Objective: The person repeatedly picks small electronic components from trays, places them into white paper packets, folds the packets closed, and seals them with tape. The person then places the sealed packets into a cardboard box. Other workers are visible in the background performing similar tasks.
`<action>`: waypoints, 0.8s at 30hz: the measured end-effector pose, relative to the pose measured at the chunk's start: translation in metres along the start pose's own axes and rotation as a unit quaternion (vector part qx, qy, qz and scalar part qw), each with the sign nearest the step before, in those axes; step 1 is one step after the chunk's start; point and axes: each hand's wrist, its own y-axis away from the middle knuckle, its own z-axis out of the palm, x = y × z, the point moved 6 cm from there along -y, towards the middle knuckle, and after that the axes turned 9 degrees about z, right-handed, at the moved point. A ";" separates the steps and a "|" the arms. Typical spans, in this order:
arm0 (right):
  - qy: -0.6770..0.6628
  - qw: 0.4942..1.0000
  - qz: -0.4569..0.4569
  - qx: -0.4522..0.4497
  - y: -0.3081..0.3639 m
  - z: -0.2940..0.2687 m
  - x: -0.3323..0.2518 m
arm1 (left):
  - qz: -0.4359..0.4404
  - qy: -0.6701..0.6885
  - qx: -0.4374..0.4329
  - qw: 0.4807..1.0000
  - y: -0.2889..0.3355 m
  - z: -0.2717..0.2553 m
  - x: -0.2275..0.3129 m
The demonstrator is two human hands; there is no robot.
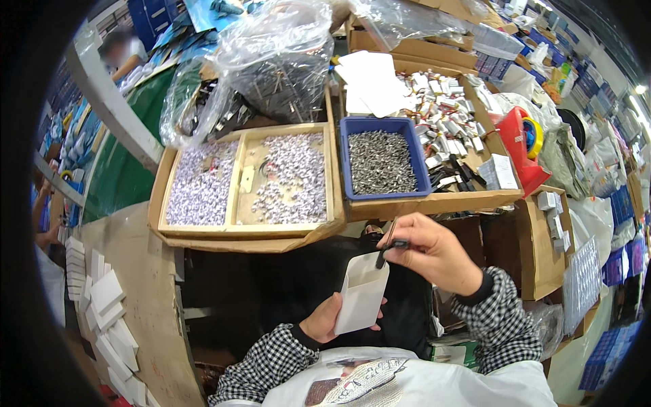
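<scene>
White envelope [363, 293] held open by left hand [324, 320].
Right hand [434, 252] fingers pinch dark tool [392, 245] just above its mouth; keep mouth spread.

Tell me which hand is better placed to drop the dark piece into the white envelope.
Right. The right hand already pinches the small dark piece in its fingers just above the open mouth of the white envelope, while the left hand is occupied holding that envelope from below.

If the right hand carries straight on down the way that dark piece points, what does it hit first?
Most likely the open top of the white envelope in the left hand; the right hand's dark piece already touches its rim.
</scene>
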 end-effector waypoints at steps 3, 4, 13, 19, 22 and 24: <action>0.014 0.999 0.022 0.044 0.005 0.023 0.008 | 0.032 -0.017 0.000 0.999 0.000 0.000 0.002; 0.018 0.998 0.049 0.047 0.007 0.027 0.010 | 0.047 -0.022 0.003 0.999 0.000 0.000 0.003; 0.074 0.995 0.054 0.049 0.010 0.036 -0.005 | 0.089 -0.035 0.017 0.995 0.001 -0.002 0.011; 0.282 0.956 -0.019 -0.074 -0.004 0.030 -0.032 | 0.084 -0.031 -0.002 0.996 0.003 -0.007 0.010; 0.353 0.919 -0.103 -0.143 -0.010 0.032 -0.045 | 0.060 -0.034 -0.010 0.998 0.004 -0.009 0.006; 0.356 0.905 -0.143 -0.185 -0.012 0.042 -0.049 | 0.042 -0.032 -0.012 0.999 0.003 -0.009 0.002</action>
